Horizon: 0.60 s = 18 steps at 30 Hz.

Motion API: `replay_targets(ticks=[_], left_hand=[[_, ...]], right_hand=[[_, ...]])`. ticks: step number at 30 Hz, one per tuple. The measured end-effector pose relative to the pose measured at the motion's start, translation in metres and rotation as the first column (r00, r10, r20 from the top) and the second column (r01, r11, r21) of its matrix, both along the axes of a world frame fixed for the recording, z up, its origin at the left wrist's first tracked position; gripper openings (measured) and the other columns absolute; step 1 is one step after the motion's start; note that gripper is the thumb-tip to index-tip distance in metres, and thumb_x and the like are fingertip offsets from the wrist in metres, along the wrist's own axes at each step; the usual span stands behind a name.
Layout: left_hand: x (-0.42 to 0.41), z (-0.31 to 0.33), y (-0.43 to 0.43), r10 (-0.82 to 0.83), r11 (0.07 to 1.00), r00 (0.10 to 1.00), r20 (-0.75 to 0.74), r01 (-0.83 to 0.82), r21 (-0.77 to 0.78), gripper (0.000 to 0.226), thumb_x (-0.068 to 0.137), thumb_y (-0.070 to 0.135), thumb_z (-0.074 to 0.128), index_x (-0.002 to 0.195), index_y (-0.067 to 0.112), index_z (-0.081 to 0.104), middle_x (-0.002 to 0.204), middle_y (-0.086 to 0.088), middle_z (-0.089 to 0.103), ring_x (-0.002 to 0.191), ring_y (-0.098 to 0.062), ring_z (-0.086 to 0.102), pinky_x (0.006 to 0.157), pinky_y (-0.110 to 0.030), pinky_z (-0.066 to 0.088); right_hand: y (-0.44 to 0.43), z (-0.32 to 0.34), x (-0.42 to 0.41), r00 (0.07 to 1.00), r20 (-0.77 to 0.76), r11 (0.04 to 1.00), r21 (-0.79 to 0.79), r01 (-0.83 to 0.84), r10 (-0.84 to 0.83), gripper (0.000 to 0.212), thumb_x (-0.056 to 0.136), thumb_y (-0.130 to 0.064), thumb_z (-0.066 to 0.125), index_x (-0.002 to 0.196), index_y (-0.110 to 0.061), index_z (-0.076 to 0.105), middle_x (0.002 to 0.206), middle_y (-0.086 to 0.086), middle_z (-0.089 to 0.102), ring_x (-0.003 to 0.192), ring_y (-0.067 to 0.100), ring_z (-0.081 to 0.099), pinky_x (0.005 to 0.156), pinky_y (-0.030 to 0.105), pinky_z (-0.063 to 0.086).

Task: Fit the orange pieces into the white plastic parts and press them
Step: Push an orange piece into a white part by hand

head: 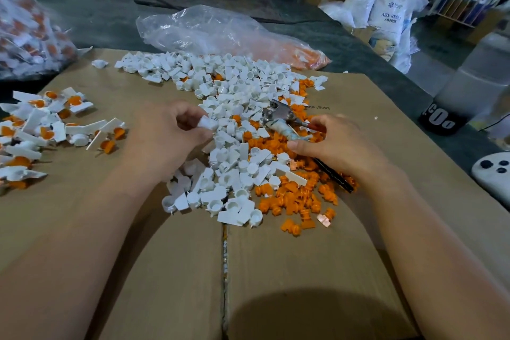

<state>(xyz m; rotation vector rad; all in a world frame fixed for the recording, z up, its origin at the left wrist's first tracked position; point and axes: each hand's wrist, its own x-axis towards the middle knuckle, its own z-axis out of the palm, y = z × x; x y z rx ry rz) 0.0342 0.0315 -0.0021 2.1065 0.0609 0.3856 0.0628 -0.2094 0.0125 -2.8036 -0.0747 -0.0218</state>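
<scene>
A: Far left on the cardboard (276,270) lies a heap of assembled parts (41,130), orange showing inside white; what is the left hand (171,132) doing?

B: Its thumb and fingertips pinch one white part (208,123), held just over the loose white parts (234,96); no orange shows in it, though blur hides detail.

A: And further right?

B: The loose orange pieces (298,196) lie touching the white ones; the right hand (331,143) curls round the handles of a metal pressing tool (281,119).

A: Which step, then?

B: Probably a fresh white part just picked; next an orange piece must be seated squarely in its cup, then squeezed in the tool.
</scene>
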Motion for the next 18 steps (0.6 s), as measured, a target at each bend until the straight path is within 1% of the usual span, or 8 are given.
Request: replay_targets(ticks=[2,3,6,7,9,12,15,18], left_hand=[[-0.003,0.006,-0.002,-0.046,0.970,0.998,-0.035,0.036,-0.242,0.021,0.070,0.014,0.076,0.083,0.026,0.064,0.078,0.004,0.067,0.061,-0.004,0.064,0.055,-0.012,0.049],[-0.005,0.009,-0.004,-0.102,0.914,0.994,-0.050,0.074,-0.399,0.023,0.065,0.011,0.075,0.083,0.021,0.066,0.077,0.000,0.068,0.060,-0.005,0.066,0.056,-0.011,0.050],[-0.008,0.017,-0.007,-0.241,0.708,0.969,-0.055,0.136,-0.693,0.030,0.054,0.006,0.067,0.084,0.008,0.065,0.069,-0.004,0.071,0.063,-0.013,0.069,0.057,-0.015,0.053],[-0.009,0.018,-0.008,-0.272,0.667,0.961,-0.052,0.149,-0.730,0.031,0.055,0.004,0.066,0.085,0.006,0.065,0.068,-0.004,0.071,0.063,-0.014,0.070,0.057,-0.017,0.053],[-0.012,0.018,-0.014,-0.335,0.614,0.942,-0.037,0.188,-0.766,0.030,0.056,0.002,0.064,0.085,0.003,0.064,0.067,-0.005,0.070,0.064,-0.016,0.070,0.057,-0.018,0.054],[-0.019,0.017,-0.024,-0.434,0.578,0.901,-0.002,0.277,-0.767,0.023,0.056,0.002,0.064,0.079,0.005,0.066,0.068,-0.007,0.070,0.064,-0.017,0.070,0.058,-0.019,0.054],[-0.020,0.015,-0.028,-0.475,0.569,0.880,0.008,0.314,-0.760,0.019,0.056,0.003,0.065,0.073,0.008,0.069,0.069,-0.009,0.070,0.065,-0.018,0.070,0.058,-0.019,0.055],[-0.019,0.014,-0.027,-0.473,0.586,0.881,-0.004,0.311,-0.749,0.019,0.053,0.003,0.065,0.071,0.009,0.069,0.068,-0.010,0.069,0.064,-0.021,0.070,0.057,-0.021,0.055]], right_hand=[[0.001,0.001,-0.001,1.000,0.014,1.000,0.012,-0.005,0.004,0.079,0.073,-0.064,0.058,0.136,-0.020,0.041,0.135,0.004,0.044,0.123,0.021,0.041,0.100,0.042,0.036],[0.002,0.002,-0.002,0.998,0.056,0.999,0.046,-0.010,0.007,0.075,0.074,-0.063,0.059,0.134,-0.021,0.043,0.134,0.002,0.044,0.120,0.017,0.043,0.098,0.038,0.038],[0.010,0.008,-0.010,0.948,0.317,0.952,0.285,-0.107,0.012,0.046,0.079,-0.050,0.062,0.120,-0.027,0.057,0.113,-0.014,0.050,0.095,-0.009,0.042,0.076,0.007,0.033],[0.016,0.010,-0.015,0.923,0.383,0.914,0.366,-0.177,0.026,0.035,0.080,-0.045,0.063,0.112,-0.030,0.060,0.105,-0.019,0.051,0.089,-0.011,0.045,0.071,0.003,0.034],[0.029,0.012,-0.026,0.896,0.431,0.817,0.475,-0.326,0.107,0.022,0.080,-0.035,0.067,0.101,-0.032,0.063,0.094,-0.021,0.056,0.088,-0.009,0.054,0.076,0.002,0.040],[0.047,0.008,-0.036,0.830,0.491,0.728,0.464,-0.505,0.263,0.019,0.079,-0.021,0.071,0.097,-0.016,0.069,0.087,-0.006,0.064,0.082,0.006,0.060,0.076,0.018,0.050],[0.052,0.007,-0.038,0.795,0.512,0.689,0.447,-0.571,0.327,0.010,0.079,-0.014,0.069,0.087,-0.009,0.071,0.080,0.003,0.068,0.075,0.014,0.063,0.068,0.033,0.053],[0.050,0.007,-0.037,0.809,0.467,0.642,0.506,-0.576,0.358,0.009,0.079,-0.009,0.069,0.080,-0.018,0.068,0.076,-0.007,0.065,0.072,0.006,0.062,0.066,0.019,0.051]])
